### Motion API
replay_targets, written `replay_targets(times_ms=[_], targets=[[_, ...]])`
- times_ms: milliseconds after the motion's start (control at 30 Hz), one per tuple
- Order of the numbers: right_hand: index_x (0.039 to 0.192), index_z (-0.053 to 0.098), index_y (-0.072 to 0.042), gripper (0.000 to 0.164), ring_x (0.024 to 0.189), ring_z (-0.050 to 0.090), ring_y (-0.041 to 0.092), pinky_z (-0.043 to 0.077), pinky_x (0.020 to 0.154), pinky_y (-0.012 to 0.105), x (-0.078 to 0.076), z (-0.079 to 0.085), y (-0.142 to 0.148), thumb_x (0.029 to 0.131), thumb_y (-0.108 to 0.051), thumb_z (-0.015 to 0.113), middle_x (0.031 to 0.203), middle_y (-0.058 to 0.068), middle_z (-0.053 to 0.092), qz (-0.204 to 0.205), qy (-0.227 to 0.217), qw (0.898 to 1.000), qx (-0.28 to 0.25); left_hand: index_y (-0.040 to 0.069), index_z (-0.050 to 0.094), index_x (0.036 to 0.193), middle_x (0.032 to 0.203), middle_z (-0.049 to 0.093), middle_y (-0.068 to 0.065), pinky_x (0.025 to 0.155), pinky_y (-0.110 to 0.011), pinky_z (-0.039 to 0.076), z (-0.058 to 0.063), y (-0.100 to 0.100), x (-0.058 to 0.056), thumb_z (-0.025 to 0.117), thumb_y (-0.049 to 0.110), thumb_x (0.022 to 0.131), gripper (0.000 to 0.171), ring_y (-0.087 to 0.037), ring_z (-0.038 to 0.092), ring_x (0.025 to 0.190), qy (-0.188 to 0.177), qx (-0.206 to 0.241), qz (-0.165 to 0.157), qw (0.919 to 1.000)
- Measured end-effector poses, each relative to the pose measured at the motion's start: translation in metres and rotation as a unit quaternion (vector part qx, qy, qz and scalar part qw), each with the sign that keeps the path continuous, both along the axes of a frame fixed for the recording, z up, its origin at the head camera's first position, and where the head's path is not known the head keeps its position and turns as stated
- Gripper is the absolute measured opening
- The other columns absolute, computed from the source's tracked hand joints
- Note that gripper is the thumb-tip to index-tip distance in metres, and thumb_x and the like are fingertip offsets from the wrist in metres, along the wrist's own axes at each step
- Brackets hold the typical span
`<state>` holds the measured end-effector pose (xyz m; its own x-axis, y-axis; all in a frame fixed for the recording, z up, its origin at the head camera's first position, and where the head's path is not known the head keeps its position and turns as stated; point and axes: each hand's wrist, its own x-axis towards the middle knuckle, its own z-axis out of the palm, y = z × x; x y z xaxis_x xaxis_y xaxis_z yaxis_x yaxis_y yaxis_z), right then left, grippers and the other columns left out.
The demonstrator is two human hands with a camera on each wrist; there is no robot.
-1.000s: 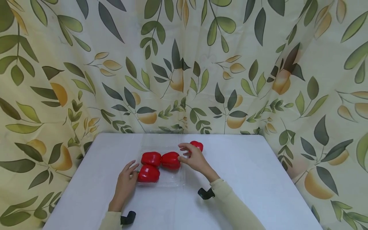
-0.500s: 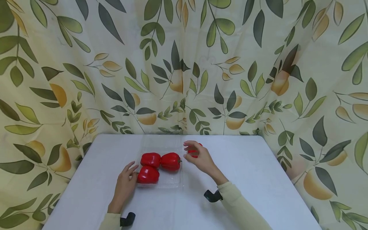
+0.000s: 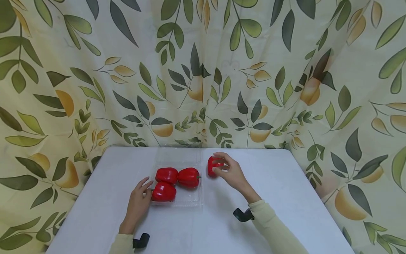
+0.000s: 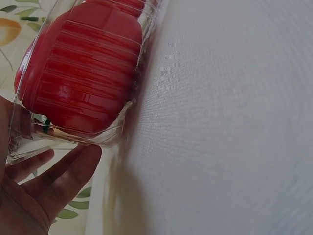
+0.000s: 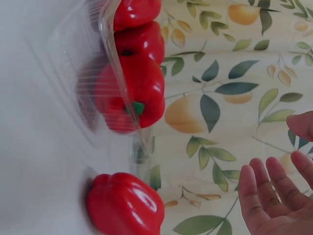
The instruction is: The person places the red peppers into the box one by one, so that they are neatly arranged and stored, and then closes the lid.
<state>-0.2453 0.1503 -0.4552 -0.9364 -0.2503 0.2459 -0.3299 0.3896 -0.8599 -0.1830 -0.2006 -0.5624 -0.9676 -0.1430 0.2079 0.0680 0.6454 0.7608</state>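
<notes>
Three red bell peppers lie in a clear plastic container (image 3: 189, 201), whose lid stands folded open behind it. The front-left pepper (image 3: 163, 192) is closest to my left hand (image 3: 134, 206). In the left wrist view, my left thumb reaches over the container's rim while the fingers lie against the outer wall. Another red pepper (image 5: 128, 205) lies on the table to the right of the container. Over that pepper's right side hovers my right hand (image 3: 234, 173), with fingers spread and nothing in them; the right wrist view shows it apart from the pepper.
A white cloth covers the table (image 3: 285, 211). Behind it hangs a leaf-patterned curtain (image 3: 177, 116). Inside the container, bare floor shows at the front right, before the pepper with the green stem (image 3: 189, 177).
My right hand has moved right, from the container's right-hand pepper to the separate pepper, which now lies a little nearer the container and the front. My left hand has stayed put.
</notes>
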Motion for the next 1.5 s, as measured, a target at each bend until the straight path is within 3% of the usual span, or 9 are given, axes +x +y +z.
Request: replay_targets(times_ms=[200, 467, 767, 1100, 1500], targets=[[0.137, 0.051, -0.01, 0.059, 0.123, 0.055, 0.042, 0.053, 0.098, 0.054, -0.005, -0.002, 0.01, 0.083, -0.013, 0.075, 0.136, 0.015, 0.056, -0.011, -0.009, 1.0, -0.004, 0.004, 0.062, 0.131, 0.148, 0.05, -0.011, 0.082, -0.037, 0.061, 0.0, 0.0, -0.001, 0.055, 0.011, 0.097, 0.035, -0.033, 0.067, 0.11, 0.002, 0.002, -0.001, 1.0], [0.136, 0.051, -0.014, 0.056, 0.126, 0.054, 0.037, 0.055, 0.098, 0.041, -0.015, -0.012, 0.025, 0.085, -0.018, 0.075, 0.137, 0.011, 0.056, -0.027, -0.04, 0.999, -0.017, 0.004, 0.063, 0.13, 0.147, 0.05, -0.011, 0.082, -0.037, 0.061, 0.0, 0.0, -0.001, 0.054, 0.011, 0.097, 0.035, -0.032, 0.068, 0.109, 0.003, 0.0, 0.002, 1.0], [0.14, 0.047, -0.004, 0.056, 0.129, 0.05, 0.041, 0.051, 0.102, 0.053, -0.024, -0.01, 0.031, 0.088, -0.007, 0.069, 0.14, 0.019, 0.051, -0.043, -0.05, 0.998, 0.017, 0.004, 0.063, 0.13, 0.147, 0.05, -0.011, 0.083, -0.039, 0.06, 0.0, -0.001, 0.0, 0.054, 0.011, 0.097, 0.035, -0.033, 0.068, 0.109, 0.006, 0.002, 0.001, 1.0], [0.138, 0.05, -0.011, 0.057, 0.13, 0.05, 0.035, 0.049, 0.104, 0.051, -0.038, -0.028, 0.045, 0.086, -0.012, 0.072, 0.14, 0.014, 0.052, -0.045, -0.07, 0.996, 0.017, 0.005, 0.063, 0.13, 0.148, 0.05, -0.01, 0.083, -0.038, 0.061, -0.001, 0.0, -0.001, 0.053, 0.011, 0.097, 0.035, -0.033, 0.068, 0.109, 0.001, -0.002, 0.004, 1.0], [0.143, 0.044, -0.014, 0.07, 0.14, 0.037, 0.041, 0.04, 0.112, 0.057, -0.058, -0.05, 0.053, 0.081, -0.007, 0.075, 0.15, 0.013, 0.042, -0.008, -0.101, 0.995, 0.018, 0.006, 0.064, 0.13, 0.148, 0.05, -0.009, 0.085, -0.039, 0.06, -0.002, 0.001, -0.001, 0.055, 0.011, 0.097, 0.034, -0.033, 0.066, 0.112, 0.002, -0.005, 0.007, 1.0]])
